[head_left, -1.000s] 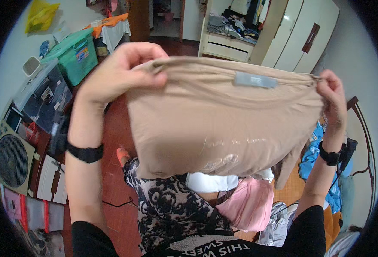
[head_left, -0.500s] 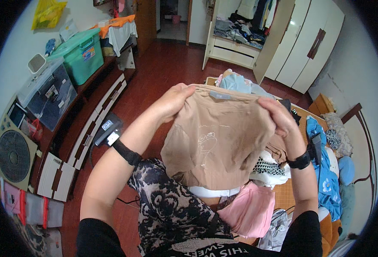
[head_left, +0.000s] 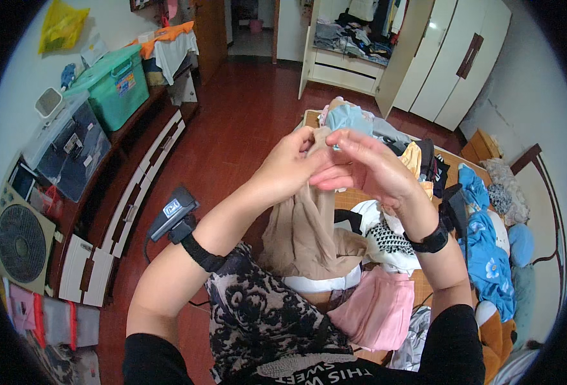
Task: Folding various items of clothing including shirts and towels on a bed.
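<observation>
A beige shirt [head_left: 303, 224] hangs in front of me, gathered into a narrow fold at its top. My left hand [head_left: 296, 157] grips that bunched top, the cloth passing between thumb and fingers. Close against it on the right is my right hand [head_left: 373, 167], its thumb and fingers stretched out and apart around the fold; it does not appear to hold the cloth. The shirt's lower part drapes over my lap beside the black-and-beige patterned cloth [head_left: 264, 301] on my legs. White cloth [head_left: 322, 282] shows under its hem, with a folded pink garment [head_left: 376, 311] to the right.
Piled clothes, among them a light blue piece [head_left: 348, 119] and a black-and-white patterned one [head_left: 389, 237], lie on the bed. Blue floral fabric [head_left: 492, 263] is farther right. A low cabinet [head_left: 136, 186] with a green bin [head_left: 113, 86] lines the left; an open wardrobe [head_left: 351, 67] stands ahead.
The shirt, spread wide between both hands before, is now folded together lengthwise. My right hand has moved left to meet my left hand, and its fingers have opened off the cloth.
</observation>
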